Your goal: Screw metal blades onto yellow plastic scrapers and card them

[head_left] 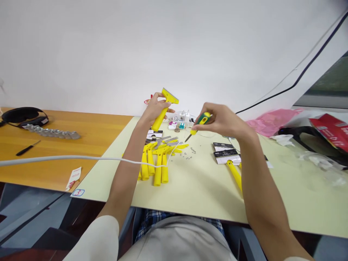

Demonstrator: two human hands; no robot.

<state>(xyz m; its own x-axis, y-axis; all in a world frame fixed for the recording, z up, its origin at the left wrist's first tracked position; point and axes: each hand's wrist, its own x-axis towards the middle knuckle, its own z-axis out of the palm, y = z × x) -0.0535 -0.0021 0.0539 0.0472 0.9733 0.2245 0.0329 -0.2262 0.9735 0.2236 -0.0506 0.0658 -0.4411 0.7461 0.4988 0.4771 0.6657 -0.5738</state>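
My left hand [157,108] grips a yellow scraper [161,117] by its handle, raised over the table with the wide head up. In my right hand [217,117] is a green and yellow screwdriver [200,123], its dark shaft slanting down to the left. The two tools are apart. Below them lie several yellow scraper handles [157,170] side by side, with flat metal blades [167,140] at their far end. Small screws [187,156] are scattered just right of that pile. Near my right forearm are black and white cards [227,156] with another yellow scraper [234,174].
A white cable [81,157] crosses in front of my left forearm. Plugs and a power strip [185,116] sit against the wall. On the orange table at left are a black screwdriver [27,148] and a headset [25,116]. Pink plastic [272,121] and a red package [333,130] lie right.
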